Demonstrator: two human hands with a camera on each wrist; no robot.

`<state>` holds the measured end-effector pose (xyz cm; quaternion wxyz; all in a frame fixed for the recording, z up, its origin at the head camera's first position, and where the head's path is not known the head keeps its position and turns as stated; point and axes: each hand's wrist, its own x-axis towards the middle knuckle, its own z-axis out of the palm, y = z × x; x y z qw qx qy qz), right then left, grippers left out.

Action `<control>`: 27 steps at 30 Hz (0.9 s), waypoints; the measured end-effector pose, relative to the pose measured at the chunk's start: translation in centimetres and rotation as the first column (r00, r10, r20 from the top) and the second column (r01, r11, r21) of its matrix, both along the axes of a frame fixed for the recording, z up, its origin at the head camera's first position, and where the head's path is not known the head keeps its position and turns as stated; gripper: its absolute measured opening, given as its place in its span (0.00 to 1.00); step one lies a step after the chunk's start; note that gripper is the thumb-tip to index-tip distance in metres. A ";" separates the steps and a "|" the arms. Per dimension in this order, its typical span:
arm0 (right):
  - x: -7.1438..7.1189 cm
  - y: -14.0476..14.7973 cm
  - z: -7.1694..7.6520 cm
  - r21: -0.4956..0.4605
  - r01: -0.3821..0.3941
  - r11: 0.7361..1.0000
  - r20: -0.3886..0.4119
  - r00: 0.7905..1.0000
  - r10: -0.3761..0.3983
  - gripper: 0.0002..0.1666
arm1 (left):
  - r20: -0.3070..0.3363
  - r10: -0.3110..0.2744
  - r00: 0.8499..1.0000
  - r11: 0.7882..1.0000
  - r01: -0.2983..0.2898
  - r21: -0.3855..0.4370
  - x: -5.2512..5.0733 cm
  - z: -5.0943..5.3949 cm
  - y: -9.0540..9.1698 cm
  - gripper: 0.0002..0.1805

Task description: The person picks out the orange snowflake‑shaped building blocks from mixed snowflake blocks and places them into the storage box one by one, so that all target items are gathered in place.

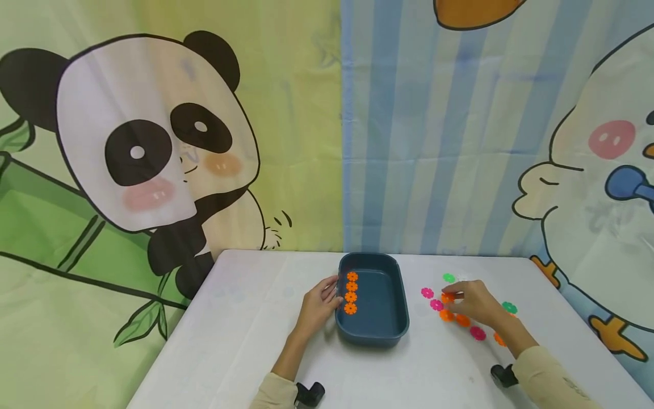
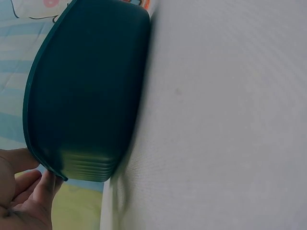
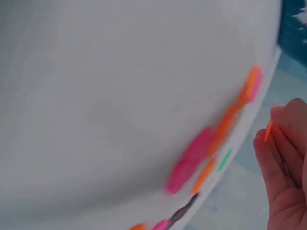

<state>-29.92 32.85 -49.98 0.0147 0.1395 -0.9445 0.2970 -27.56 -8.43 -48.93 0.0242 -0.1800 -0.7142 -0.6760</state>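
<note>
OK, your R grip pinches an orange flower-shaped plastic-looking disc above the R half of the white desk, betw. the dark-blue rectangular plastic-looking tray and the R edge. Disc's prob. v. light, stiff, maybe slick: take it by its rim. Your L grip pinches the tray's L rim; sensible, as it'd prob. slide.

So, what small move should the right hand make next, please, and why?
Probably carry the pinched orange flower-shaped piece to the blue rectangular tray: the right hand already holds it, the left hand grips the tray, and four orange flowers line its left side.
</note>
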 end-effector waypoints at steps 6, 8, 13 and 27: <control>0.2 -4.4 2.7 -0.107 -0.039 0.993 -0.145 0.989 0.023 0.21 | -0.018 0.001 1.000 1.000 -0.001 -0.008 0.3 0.3 0.0 0.29; 0.2 -6.0 3.4 -0.136 -0.080 0.987 -0.196 0.979 0.052 0.21 | -0.018 0.001 1.000 1.000 -0.001 -0.009 0.3 0.2 0.0 0.29; 0.2 -9.9 4.2 -0.161 -0.236 0.958 -0.311 0.933 0.178 0.20 | -0.007 -0.008 1.000 1.000 0.008 0.012 0.2 0.1 0.1 0.29; 1.7 -19.0 1.6 -0.105 -0.373 0.922 -0.350 0.882 0.317 0.19 | -0.006 0.001 1.000 1.000 -0.001 0.009 0.2 0.3 0.1 0.28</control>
